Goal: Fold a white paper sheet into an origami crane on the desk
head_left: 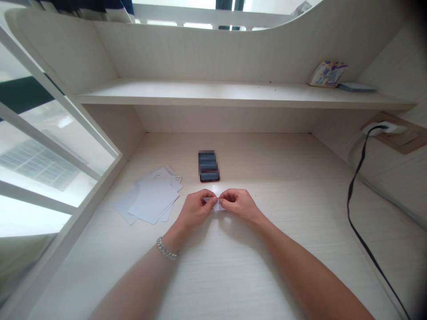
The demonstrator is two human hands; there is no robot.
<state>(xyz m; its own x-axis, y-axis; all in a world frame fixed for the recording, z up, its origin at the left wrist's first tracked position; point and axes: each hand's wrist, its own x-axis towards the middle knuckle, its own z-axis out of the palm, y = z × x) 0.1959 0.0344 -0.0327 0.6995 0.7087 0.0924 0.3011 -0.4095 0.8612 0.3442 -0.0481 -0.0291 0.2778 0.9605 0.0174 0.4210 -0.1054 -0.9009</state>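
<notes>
My left hand [196,208] and my right hand [237,204] meet over the middle of the pale wooden desk [273,186]. Both pinch a small folded piece of white paper [216,204] between thumbs and fingertips, just above the desk top. A silver bracelet [167,250] circles my left wrist. A dark phone [208,166] lies flat on the desk just beyond my hands. A loose pile of white paper sheets [151,200] lies to the left of my left hand.
A shelf [213,92] runs across the back above the desk, with a small printed packet [327,73] at its right end. A black cable [358,186] hangs from a wall plug [388,129] on the right. A glass railing [50,146] borders the left.
</notes>
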